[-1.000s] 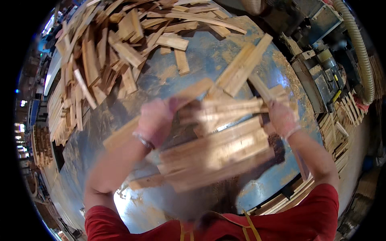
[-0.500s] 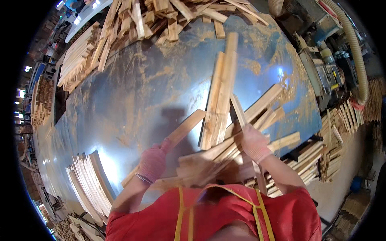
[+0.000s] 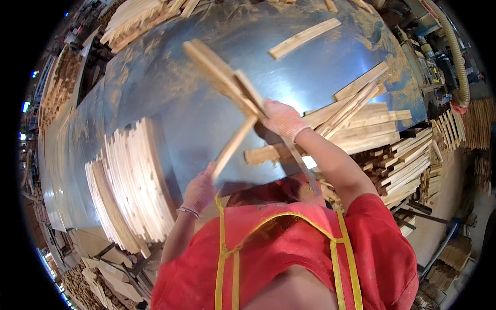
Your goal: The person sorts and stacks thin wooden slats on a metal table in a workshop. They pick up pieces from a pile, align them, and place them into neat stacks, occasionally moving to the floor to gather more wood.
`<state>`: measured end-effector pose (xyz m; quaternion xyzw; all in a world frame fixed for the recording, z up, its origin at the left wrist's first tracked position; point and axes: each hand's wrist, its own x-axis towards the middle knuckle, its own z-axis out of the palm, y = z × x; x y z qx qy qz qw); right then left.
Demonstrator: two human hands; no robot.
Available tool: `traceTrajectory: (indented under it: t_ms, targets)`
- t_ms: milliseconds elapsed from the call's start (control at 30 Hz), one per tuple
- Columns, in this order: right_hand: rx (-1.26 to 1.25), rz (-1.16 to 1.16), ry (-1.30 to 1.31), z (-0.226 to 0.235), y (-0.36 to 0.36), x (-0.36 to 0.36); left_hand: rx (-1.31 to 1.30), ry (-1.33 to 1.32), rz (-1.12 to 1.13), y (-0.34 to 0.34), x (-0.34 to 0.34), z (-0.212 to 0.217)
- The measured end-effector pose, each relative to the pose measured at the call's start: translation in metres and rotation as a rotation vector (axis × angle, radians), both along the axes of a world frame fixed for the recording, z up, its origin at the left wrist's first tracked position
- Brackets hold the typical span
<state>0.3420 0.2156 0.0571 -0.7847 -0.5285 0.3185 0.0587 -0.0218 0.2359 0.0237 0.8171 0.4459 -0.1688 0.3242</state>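
Observation:
Both of my hands wear pale pinkish gloves. My left hand [image 3: 200,190] is closed round the lower end of a wooden strip [image 3: 235,144], which slants up to the right. My right hand [image 3: 283,121] grips another wooden strip [image 3: 249,90] that passes under the palm and comes down toward my chest, blurred. Beyond the hands, a pair of longer wooden boards [image 3: 213,62] slants up to the left, their near ends meeting the held strips. Whether the right hand also holds these boards I cannot tell. Right of it lies a loose heap of wooden strips [image 3: 356,121].
The metal table [image 3: 181,88] is dusted with sawdust. A row of pale strips [image 3: 137,181] stands at its left, with a single strip [image 3: 305,39] lying at the far side. Stacked wood [image 3: 403,165] sits beyond the right edge, below a ribbed hose [image 3: 457,57].
My right hand has moved up and left, and the long boards now slant leftward. My left hand has shifted slightly up, still holding a strip. The view has shifted too.

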Motion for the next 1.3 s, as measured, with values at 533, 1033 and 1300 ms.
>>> traceTrajectory:
  t_ms: [533, 1033, 1300]
  targets:
    - [0.286, 0.197, -0.238, -0.067, -0.056, -0.195, 0.852, 0.144, 0.345, 0.010, -0.174, -0.058]
    - [0.209, -0.605, -0.065, -0.022, -0.120, -0.008, 0.806, 0.082, 0.202, -0.004, -0.137, -0.072]
    - [0.300, -1.325, 0.102, -0.040, -0.189, 0.032, 0.571, -0.059, 0.455, -0.013, -0.036, -0.070]
